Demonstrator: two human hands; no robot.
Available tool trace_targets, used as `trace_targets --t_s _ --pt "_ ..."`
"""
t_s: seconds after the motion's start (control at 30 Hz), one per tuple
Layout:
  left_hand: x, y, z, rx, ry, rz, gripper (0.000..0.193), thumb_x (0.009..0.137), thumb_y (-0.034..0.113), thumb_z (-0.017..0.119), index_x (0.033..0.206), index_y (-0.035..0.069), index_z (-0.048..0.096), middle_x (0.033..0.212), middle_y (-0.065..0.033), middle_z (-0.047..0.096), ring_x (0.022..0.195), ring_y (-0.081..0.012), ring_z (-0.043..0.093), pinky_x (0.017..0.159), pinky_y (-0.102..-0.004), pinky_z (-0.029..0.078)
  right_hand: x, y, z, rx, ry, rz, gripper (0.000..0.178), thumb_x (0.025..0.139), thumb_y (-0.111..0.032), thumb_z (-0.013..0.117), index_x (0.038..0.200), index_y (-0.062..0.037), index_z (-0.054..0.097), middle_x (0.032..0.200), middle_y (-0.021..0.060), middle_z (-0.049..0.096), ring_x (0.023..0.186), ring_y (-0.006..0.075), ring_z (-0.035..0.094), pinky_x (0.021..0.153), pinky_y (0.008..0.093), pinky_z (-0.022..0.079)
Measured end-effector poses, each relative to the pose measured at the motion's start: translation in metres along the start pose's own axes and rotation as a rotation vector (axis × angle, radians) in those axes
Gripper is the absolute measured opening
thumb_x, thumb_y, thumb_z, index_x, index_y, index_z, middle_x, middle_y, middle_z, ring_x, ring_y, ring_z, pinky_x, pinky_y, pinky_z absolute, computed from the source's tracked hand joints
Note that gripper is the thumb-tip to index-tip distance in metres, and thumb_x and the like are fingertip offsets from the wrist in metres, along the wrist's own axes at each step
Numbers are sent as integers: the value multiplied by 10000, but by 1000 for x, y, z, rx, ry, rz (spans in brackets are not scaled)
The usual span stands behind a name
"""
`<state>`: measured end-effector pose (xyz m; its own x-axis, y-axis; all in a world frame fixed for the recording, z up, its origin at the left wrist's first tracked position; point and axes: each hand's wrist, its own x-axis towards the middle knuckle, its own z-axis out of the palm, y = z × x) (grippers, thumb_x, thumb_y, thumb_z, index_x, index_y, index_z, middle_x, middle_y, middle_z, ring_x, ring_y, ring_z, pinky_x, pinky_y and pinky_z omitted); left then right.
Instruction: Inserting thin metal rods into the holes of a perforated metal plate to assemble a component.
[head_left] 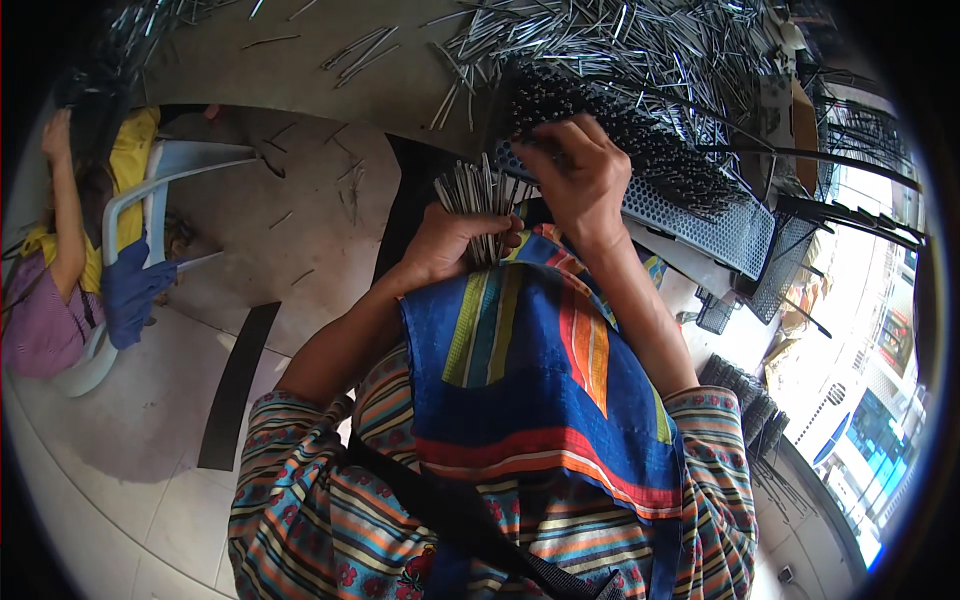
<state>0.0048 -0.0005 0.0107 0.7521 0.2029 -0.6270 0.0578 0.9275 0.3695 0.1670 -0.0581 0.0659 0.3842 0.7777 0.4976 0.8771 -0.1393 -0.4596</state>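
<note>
My left hand [440, 242] is wrapped round a bundle of thin metal rods [470, 190] over my lap, their upper ends fanning out. Just right of it, my right hand [592, 178] is raised with its fingers curled together at the near edge of a perforated metal tray [735, 238]. Whatever those fingers may pinch is too small and dark to make out. Dark-ended rods [645, 145] are packed closely in the tray. A striped blue, red and orange cloth [530, 350] covers my lap below both hands.
Loose shiny rods [610, 40] lie heaped across the back of the table [420, 85]. At left, a person [55, 300] sits on a pale plastic chair [190, 160]. A dark strip [238, 390] and scattered rods lie on the floor. Bundled dark rods [745, 400] stand low at right.
</note>
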Motion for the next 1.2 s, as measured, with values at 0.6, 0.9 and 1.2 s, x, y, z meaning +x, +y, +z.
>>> trace_targets --t_s 0.6,0.9,1.2 --pt "-9 1 31 195 -15 100 213 825 -29 646 1036 -4 653 876 -95 698 722 -172 683 639 -289 571 -43 6 -3 952 -181 956 131 808 -3 694 934 3 658 681 6 624 516 46 533 456 185 387" --pt "-7 -9 35 209 10 157 187 844 -17 630 1030 -17 650 855 -108 696 699 -167 676 624 -286 562 -50 22 -22 1052 -486 1071 35 835 -12 662 862 0 642 667 30 615 509 55 530 458 193 403" --pt "-1 -28 9 378 56 85 170 843 18 639 1002 -40 642 809 -136 692 692 -189 687 615 -294 553 -22 22 -19 759 150 607 82 809 55 668 856 -10 682 719 -23 603 583 31 472 533 183 384"
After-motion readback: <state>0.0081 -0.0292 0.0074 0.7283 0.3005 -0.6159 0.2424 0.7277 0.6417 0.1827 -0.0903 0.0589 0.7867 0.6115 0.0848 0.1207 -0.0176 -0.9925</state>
